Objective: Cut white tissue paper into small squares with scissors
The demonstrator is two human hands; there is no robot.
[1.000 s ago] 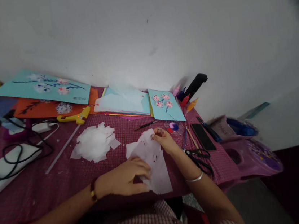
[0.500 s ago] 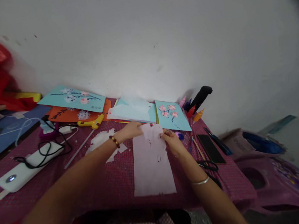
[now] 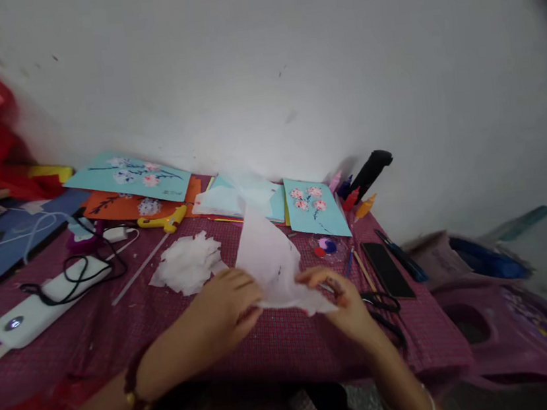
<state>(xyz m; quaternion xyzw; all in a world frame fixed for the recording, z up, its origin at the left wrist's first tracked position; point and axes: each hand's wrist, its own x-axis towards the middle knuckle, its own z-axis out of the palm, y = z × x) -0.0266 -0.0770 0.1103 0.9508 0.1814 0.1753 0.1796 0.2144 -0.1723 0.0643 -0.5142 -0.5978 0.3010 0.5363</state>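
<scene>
Facing the left hand point(image 3: 226, 306), right hand point(image 3: 348, 302) holds paper point(image 3: 265, 252).

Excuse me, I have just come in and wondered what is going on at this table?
A person is handling a thin white sheet above the patterned table. The right hand holds its near right part, while the left hand is at its near left edge; blur hides whether it grips. The sheet is bent, not flat. A pile of white paper pieces lies to its left, with scissors beyond the right hand.
</scene>
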